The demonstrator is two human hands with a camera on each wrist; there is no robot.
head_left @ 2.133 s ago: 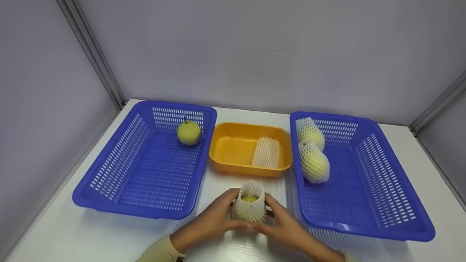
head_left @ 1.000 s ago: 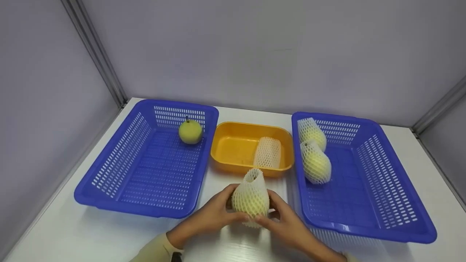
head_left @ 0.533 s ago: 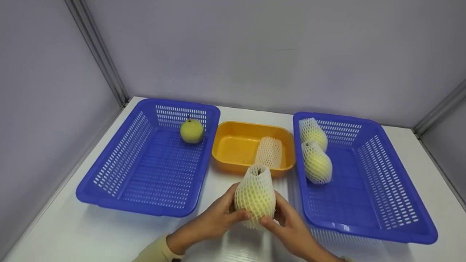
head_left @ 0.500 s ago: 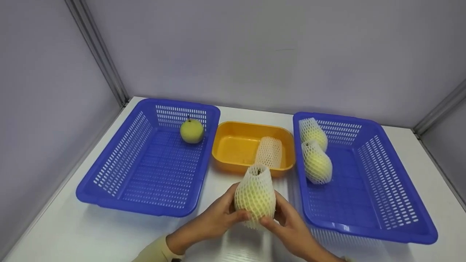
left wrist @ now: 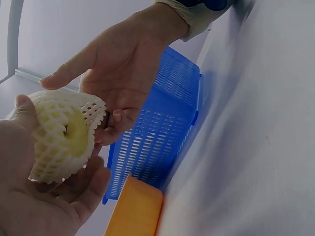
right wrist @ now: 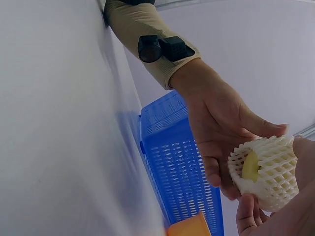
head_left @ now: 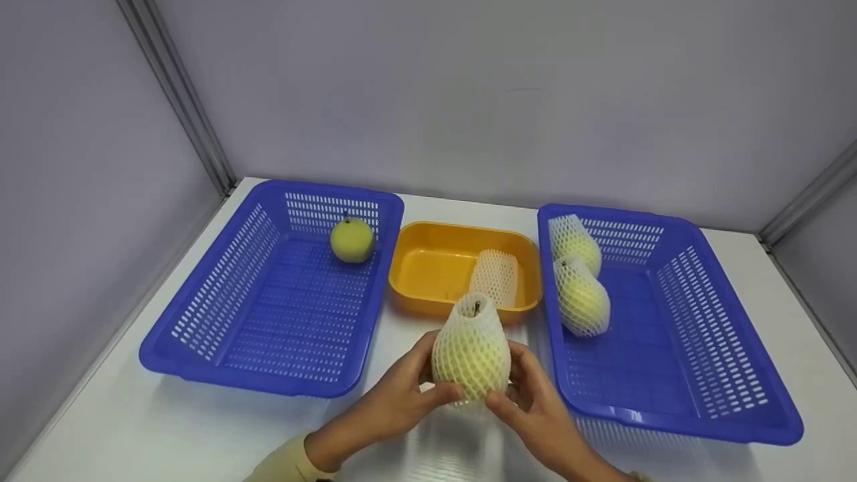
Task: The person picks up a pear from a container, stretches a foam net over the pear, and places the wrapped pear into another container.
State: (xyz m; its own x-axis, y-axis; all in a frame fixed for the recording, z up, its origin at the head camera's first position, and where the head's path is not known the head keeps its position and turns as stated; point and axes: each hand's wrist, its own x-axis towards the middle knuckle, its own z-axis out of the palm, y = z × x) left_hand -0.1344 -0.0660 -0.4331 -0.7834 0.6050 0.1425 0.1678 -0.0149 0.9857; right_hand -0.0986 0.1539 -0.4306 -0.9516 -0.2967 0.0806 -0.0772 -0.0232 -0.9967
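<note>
A yellow-green pear in a white foam net sleeve [head_left: 472, 358] is held upright above the table, its stem showing in the net's top opening. My left hand [head_left: 400, 395] grips it from the left, thumb against the front. From the right, my right hand [head_left: 535, 410] grips it likewise, its thumb low on the net. In the left wrist view the netted pear [left wrist: 66, 130] shows its underside through the net's open lower end, between the left hand [left wrist: 29, 191] and right hand [left wrist: 123, 69]. Fingers behind the pear are partly hidden in the head view.
A blue basket [head_left: 251, 387] on the left holds one bare pear [head_left: 352, 240]. The right blue basket [head_left: 676, 425] holds two netted pears [head_left: 582, 304]. Between them, an orange tub [head_left: 428, 304] contains a white foam net [head_left: 496, 276]. Walls enclose the back and sides.
Both hands have raised the netted pear a little and tilted it upright. The net now reaches up around the stem; earlier it was tipped with its opening facing the head camera.
</note>
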